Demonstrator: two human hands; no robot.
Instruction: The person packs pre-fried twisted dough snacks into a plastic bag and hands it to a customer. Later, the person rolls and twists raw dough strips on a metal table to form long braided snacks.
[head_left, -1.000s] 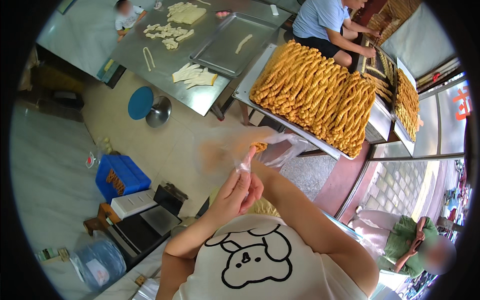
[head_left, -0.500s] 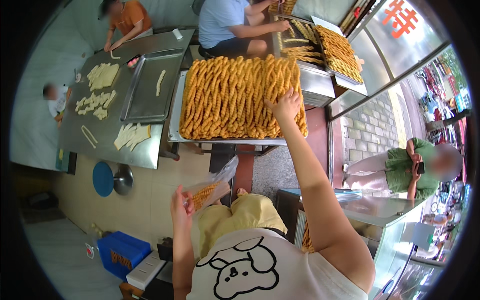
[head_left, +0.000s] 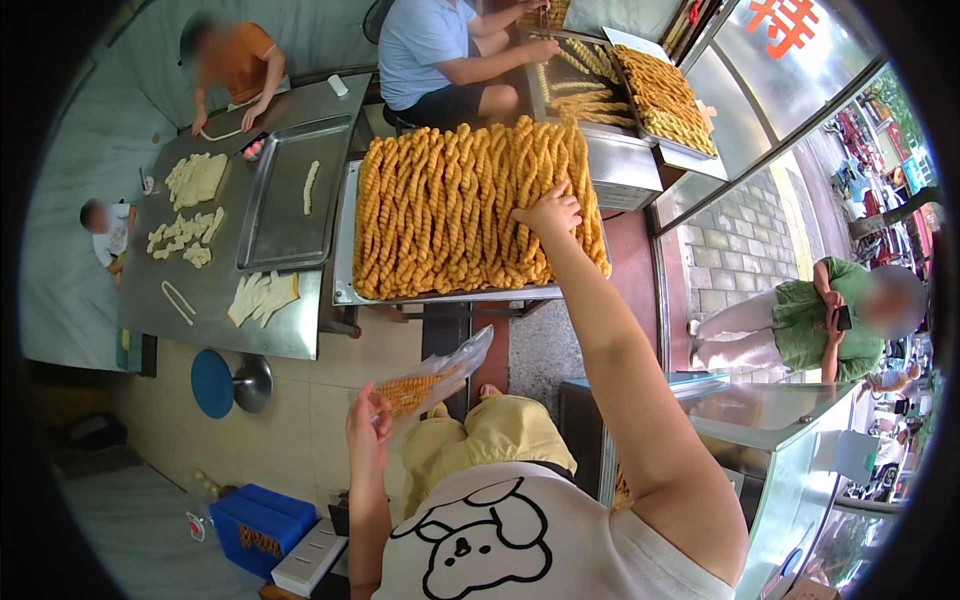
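Observation:
My left hand (head_left: 369,414) is closed on the near end of a clear plastic bag (head_left: 455,362). Inside the bag lie several golden fried dough twists (head_left: 405,395). Ahead of me, a large tray (head_left: 345,240) is heaped with long rows of fried dough twists (head_left: 450,210). My right hand (head_left: 551,210) rests on the right side of this heap, its thumb to the left and its fingers bent round twists there. The fingertips partly sink among the twists, so how many they grip cannot be seen.
At left, a metal table (head_left: 185,260) carries raw dough (head_left: 196,180), white gloves (head_left: 264,298) and a baking tray (head_left: 290,250). A co-worker in orange (head_left: 235,65) handles dough; another in light blue (head_left: 425,50) works by a fryer (head_left: 575,75). A glass-sided counter (head_left: 790,430) stands near my right.
My right hand's fingers have bent in more over the twists. The bag in my left hand has swung up and to the right. The orange-clad co-worker's hands are now wider apart on a dough strip.

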